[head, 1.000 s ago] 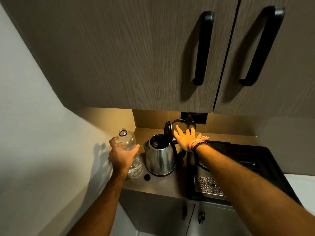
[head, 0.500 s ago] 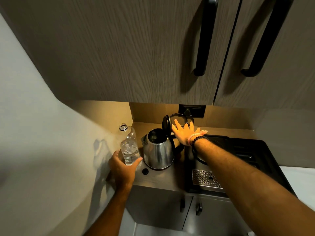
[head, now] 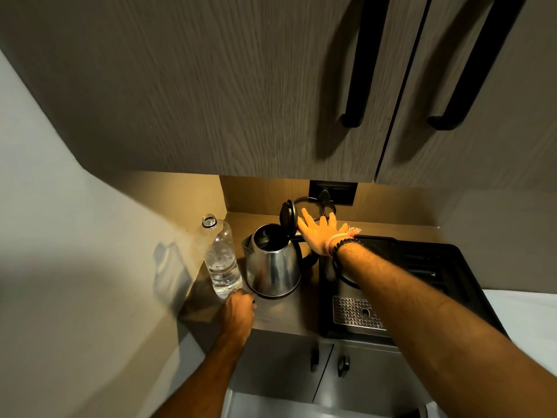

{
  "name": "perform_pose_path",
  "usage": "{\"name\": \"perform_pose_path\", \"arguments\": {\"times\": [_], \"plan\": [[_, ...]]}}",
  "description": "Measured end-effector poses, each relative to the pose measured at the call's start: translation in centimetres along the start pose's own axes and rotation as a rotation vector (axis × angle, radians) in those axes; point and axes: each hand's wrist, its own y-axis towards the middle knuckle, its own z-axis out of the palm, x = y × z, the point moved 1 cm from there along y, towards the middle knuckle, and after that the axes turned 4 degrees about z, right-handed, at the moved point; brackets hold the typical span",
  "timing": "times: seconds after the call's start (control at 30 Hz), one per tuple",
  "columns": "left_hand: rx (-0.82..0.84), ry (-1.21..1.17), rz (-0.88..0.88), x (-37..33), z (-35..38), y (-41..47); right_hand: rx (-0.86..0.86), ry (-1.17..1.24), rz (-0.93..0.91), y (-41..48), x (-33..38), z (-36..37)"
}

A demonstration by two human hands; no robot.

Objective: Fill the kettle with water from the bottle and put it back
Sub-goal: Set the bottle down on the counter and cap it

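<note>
The steel kettle [head: 272,267] stands on its base on the counter with its black lid [head: 288,213] raised upright. Left of it, almost touching, stands the clear plastic bottle [head: 222,260], uncapped, with some water in the lower part. My left hand [head: 239,312] is on the counter just in front of the bottle, apart from it, fingers curled down on the small black bottle cap [head: 254,301], of which only an edge shows. My right hand [head: 321,235] is flat with fingers spread right behind the raised lid, above the kettle's handle.
A black coffee machine [head: 422,273] with a metal drip grid [head: 357,312] fills the counter to the right. A wall socket [head: 333,191] with a looped cord sits behind the kettle. Upper cabinets with black handles [head: 361,70] hang close overhead; a wall bounds the left.
My left hand let go of the bottle, which now stands on the counter, and dropped down onto the cap in front of it. My right hand stayed at the lid.
</note>
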Motion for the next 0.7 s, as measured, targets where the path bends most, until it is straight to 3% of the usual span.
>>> {"name": "perform_pose_path", "arguments": {"times": [0.1, 0.3, 0.43, 0.6, 0.7], "plan": [[-0.030, 0.051, 0.038, -1.1, -1.8, -0.8, 0.004, 0.005, -0.009, 0.1, 0.1, 0.0], [-0.615, 0.012, 0.437, -4.9, -8.9, -2.2, 0.021, 0.017, -0.031, -0.1, 0.0, -0.1], [-0.888, -0.017, 0.438, -6.5, -14.9, -0.1, 0.011, -0.005, -0.024, -0.2, 0.0, -0.2], [-0.819, -0.081, 0.237, -6.2, -18.4, 1.6, 0.013, -0.016, -0.027, -0.5, 0.1, -0.4], [-0.763, -0.054, 0.215, -5.9, -18.3, 2.0, 0.016, -0.017, -0.021, -0.6, 0.1, -0.6]]}}
